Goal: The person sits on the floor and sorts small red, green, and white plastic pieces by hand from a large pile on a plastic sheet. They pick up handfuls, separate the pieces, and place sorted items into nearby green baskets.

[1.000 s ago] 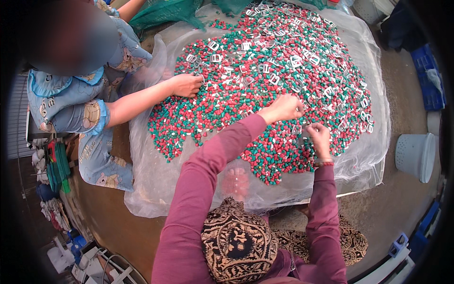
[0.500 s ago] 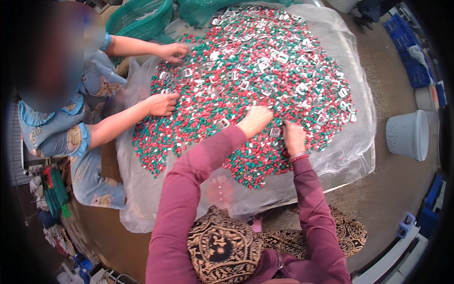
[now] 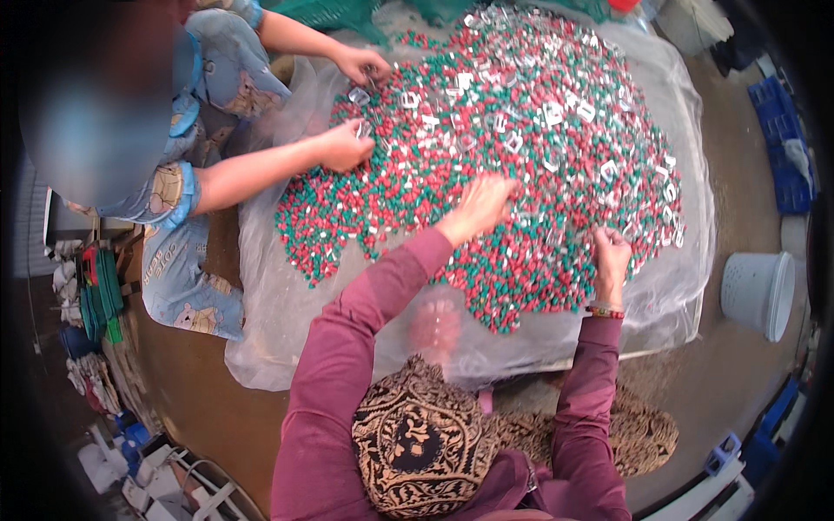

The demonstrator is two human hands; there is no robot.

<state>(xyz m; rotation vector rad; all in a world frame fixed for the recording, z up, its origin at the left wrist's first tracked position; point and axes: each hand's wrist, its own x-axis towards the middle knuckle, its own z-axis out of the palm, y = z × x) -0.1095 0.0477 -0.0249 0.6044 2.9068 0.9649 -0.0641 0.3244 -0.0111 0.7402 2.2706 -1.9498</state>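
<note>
So the loosely curled left hand (image 3: 483, 207) and pinched-looking right hand (image 3: 613, 253) just drifted apart, can't tell if either grip has anything, leaving more red and green pieces (image 3: 539, 271) between them on the pale mesh sheet (image 3: 261, 352)

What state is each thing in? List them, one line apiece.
Left hand: over the pile, blurred, grip unclear
Right hand: fingers bent, grip unclear
Red and green pieces: loose, mixed, heaped
Clear frame-shaped pieces: scattered over the heap
Translucent sheet: spread beneath, wrinkled
Co-worker's hand: at the heap's left side
Pale bucket: standing on the floor, contents hidden
</note>
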